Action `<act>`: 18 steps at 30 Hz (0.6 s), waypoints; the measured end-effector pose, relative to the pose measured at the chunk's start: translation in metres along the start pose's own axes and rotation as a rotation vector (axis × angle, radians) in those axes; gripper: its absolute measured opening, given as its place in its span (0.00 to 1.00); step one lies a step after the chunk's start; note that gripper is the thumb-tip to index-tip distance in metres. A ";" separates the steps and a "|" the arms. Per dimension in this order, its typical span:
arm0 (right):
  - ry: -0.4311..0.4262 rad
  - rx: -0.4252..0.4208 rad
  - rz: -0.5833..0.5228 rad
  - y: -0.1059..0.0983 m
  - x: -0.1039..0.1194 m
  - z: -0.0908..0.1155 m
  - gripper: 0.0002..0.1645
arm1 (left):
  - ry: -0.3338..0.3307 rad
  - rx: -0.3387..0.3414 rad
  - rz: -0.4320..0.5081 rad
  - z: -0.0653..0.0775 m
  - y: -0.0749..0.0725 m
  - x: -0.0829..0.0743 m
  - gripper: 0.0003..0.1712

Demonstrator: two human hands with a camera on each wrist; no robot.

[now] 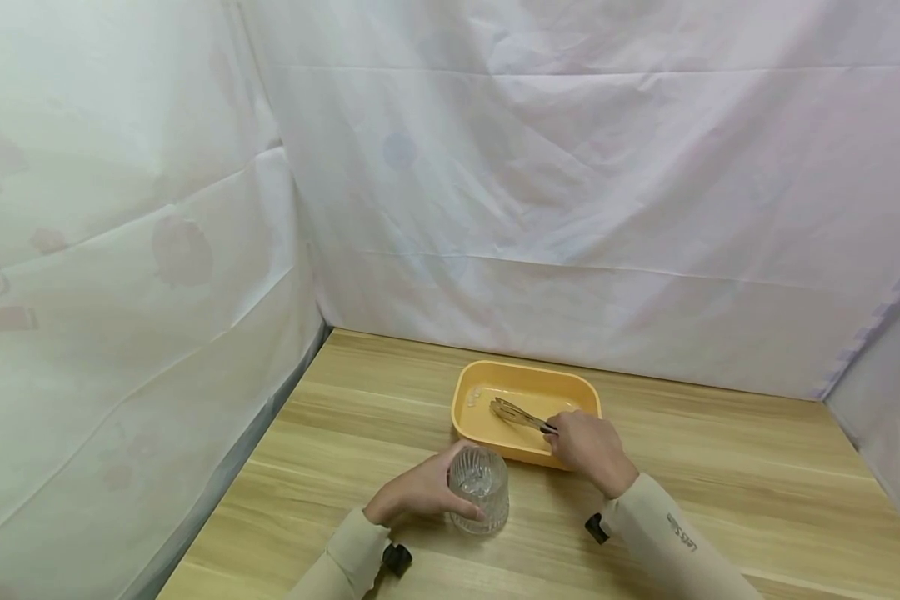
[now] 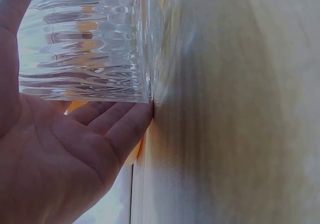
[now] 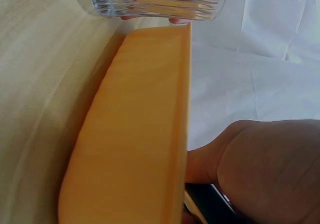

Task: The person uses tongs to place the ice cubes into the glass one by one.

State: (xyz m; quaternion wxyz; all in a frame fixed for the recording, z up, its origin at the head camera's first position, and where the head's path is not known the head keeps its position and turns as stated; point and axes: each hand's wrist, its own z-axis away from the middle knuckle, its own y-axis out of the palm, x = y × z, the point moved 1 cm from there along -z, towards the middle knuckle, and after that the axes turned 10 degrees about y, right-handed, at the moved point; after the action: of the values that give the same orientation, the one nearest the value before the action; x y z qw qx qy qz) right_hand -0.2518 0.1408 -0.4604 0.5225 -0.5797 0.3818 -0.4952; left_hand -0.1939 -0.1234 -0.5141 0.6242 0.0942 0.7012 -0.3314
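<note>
A ribbed clear glass [image 1: 480, 492] stands on the wooden table, close in front of a yellow tray [image 1: 525, 454]. My left hand [image 1: 427, 487] holds the glass from its left side, thumb toward me and fingers round the far side. In the left wrist view the glass [image 2: 90, 49] has its base at the tabletop. My right hand [image 1: 588, 446] grips metal tongs [image 1: 521, 414] by their dark handle, over the tray's right front rim. The tongs' head lies inside the tray, near some small clear pieces [image 1: 476, 397] at its left end.
The wooden table [image 1: 720, 467] meets a white cloth [image 1: 570, 208] hung behind it. More white cloth [image 1: 135, 333] hangs along the left side, with a dark gap at the table's left edge.
</note>
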 end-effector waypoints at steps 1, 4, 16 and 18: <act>0.002 -0.001 -0.002 0.001 0.000 0.000 0.14 | 0.001 -0.001 0.001 0.000 0.000 0.000 0.49; 0.003 -0.009 -0.004 0.002 -0.001 0.000 0.15 | 0.000 -0.002 0.005 0.000 0.000 0.000 0.49; -0.026 -0.068 0.007 0.004 -0.002 0.003 0.15 | -0.016 -0.004 0.003 0.000 -0.001 -0.001 0.50; -0.027 -0.072 0.003 0.004 -0.002 0.003 0.16 | -0.015 -0.004 0.002 0.000 0.000 -0.001 0.50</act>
State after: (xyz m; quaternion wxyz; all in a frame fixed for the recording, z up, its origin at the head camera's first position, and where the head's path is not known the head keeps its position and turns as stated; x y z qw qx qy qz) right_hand -0.2489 0.1430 -0.4643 0.5071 -0.6043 0.3930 -0.4723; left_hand -0.1937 -0.1236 -0.5134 0.6300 0.0910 0.6970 -0.3301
